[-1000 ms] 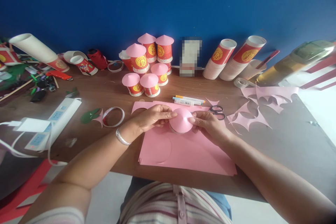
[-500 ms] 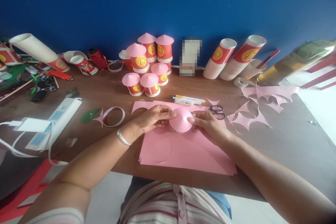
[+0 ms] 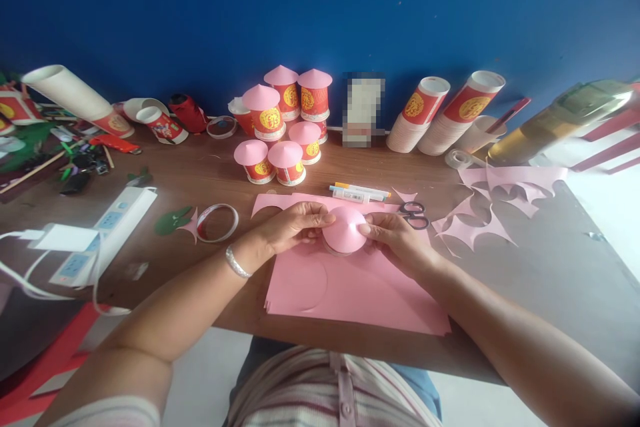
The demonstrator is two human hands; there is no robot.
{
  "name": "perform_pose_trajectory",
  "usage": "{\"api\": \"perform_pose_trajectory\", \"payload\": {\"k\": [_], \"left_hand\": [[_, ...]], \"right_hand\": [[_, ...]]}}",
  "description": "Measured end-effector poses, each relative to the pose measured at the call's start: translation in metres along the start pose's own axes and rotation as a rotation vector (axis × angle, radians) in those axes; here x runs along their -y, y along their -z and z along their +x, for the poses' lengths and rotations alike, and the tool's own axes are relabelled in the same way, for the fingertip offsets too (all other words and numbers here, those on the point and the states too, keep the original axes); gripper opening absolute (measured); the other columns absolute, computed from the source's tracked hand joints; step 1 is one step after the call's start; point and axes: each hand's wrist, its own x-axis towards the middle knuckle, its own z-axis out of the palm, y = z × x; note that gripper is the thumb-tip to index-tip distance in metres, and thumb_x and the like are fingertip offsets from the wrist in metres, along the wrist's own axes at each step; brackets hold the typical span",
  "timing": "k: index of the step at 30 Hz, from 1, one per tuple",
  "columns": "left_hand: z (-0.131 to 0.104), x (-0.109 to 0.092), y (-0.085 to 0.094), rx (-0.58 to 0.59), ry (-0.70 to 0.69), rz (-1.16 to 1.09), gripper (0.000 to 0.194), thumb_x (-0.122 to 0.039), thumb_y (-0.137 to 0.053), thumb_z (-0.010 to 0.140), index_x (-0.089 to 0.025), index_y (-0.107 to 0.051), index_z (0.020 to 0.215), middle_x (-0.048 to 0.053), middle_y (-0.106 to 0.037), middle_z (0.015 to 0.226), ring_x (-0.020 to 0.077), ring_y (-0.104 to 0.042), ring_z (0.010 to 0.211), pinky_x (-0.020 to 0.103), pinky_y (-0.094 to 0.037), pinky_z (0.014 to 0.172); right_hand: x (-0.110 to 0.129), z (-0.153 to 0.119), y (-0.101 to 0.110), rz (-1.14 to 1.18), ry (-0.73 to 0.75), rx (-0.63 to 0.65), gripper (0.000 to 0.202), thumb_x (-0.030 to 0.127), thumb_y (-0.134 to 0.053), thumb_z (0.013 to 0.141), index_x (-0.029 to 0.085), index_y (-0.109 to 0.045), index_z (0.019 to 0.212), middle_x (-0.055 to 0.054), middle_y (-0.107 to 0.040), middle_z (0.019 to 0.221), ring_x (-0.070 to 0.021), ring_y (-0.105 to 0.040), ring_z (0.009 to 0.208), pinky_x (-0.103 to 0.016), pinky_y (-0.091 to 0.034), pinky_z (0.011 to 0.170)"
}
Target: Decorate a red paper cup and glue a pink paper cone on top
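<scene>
A pink paper cone (image 3: 345, 229) sits over a cup whose pale rim just shows beneath it, above a stack of pink paper sheets (image 3: 360, 300). My left hand (image 3: 303, 221) pinches the cone's left edge between thumb and fingers. On the opposite edge my right hand (image 3: 387, 233) presses its thumb, with the fingers curled behind. Most of the cup is hidden by the cone. Black-handled scissors (image 3: 414, 215) lie right behind my right hand, and several pens (image 3: 357, 193) rest beyond the cone.
Red paper cups with pink cone tops (image 3: 285, 163) stand in a group behind. Two leaning cup stacks (image 3: 417, 113) and a bottle (image 3: 555, 120) are at the back right, near pink paper scraps (image 3: 475, 223). Left are a tape roll (image 3: 217, 223) and a power strip (image 3: 107, 233).
Almost nothing differs. Both hands keep the same hold on the cone, and the view has shifted very slightly.
</scene>
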Motion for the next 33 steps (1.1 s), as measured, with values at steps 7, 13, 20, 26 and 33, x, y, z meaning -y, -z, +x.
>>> {"api": "perform_pose_trajectory", "payload": {"k": [7,13,20,26,33], "left_hand": [[-0.0011,-0.0008,-0.0026,-0.023,0.000,-0.044,0.053,-0.046,-0.102,0.065,-0.015,-0.060,0.072,-0.006,-0.049,0.066,0.0041,-0.041,0.057,0.017,-0.036,0.052],[-0.0001,-0.0011,-0.0036,-0.024,-0.009,-0.037,0.051,-0.045,-0.101,0.066,-0.014,-0.060,0.071,-0.006,-0.048,0.064,0.0049,-0.041,0.056,0.017,-0.033,0.050],[-0.0006,-0.0008,-0.0029,-0.032,-0.009,-0.035,0.052,-0.049,-0.101,0.064,-0.014,-0.063,0.073,-0.004,-0.052,0.065,0.0055,-0.044,0.056,0.017,-0.033,0.050],[0.0001,-0.0009,-0.0048,-0.058,-0.022,-0.005,0.057,-0.055,-0.099,0.065,-0.015,-0.060,0.072,-0.004,-0.049,0.065,0.0065,-0.043,0.058,0.019,-0.032,0.052],[0.0004,-0.0059,-0.0100,-0.090,-0.120,0.103,0.051,-0.058,-0.089,0.078,-0.014,-0.064,0.083,-0.003,-0.048,0.071,0.0077,-0.041,0.062,0.022,-0.031,0.056]], "right_hand": [[0.0024,-0.0004,-0.0025,0.007,-0.004,-0.003,0.062,0.072,-0.097,0.061,0.019,-0.066,0.067,0.003,-0.058,0.060,-0.0109,-0.048,0.059,-0.029,-0.034,0.061],[0.0024,-0.0004,-0.0018,0.007,-0.013,-0.008,0.063,0.072,-0.098,0.060,0.019,-0.065,0.066,0.002,-0.058,0.060,-0.0109,-0.049,0.059,-0.029,-0.033,0.061],[0.0030,-0.0001,-0.0021,0.017,-0.011,-0.004,0.060,0.069,-0.098,0.061,0.019,-0.065,0.066,0.002,-0.057,0.060,-0.0108,-0.049,0.059,-0.029,-0.033,0.061],[0.0045,-0.0012,-0.0020,0.006,-0.031,0.000,0.060,0.070,-0.096,0.064,0.019,-0.064,0.066,0.002,-0.059,0.061,-0.0110,-0.049,0.060,-0.030,-0.034,0.062],[0.0035,-0.0016,-0.0021,-0.020,-0.043,-0.032,0.063,0.076,-0.092,0.065,0.019,-0.065,0.068,0.000,-0.061,0.066,-0.0122,-0.051,0.062,-0.030,-0.036,0.062]]}}
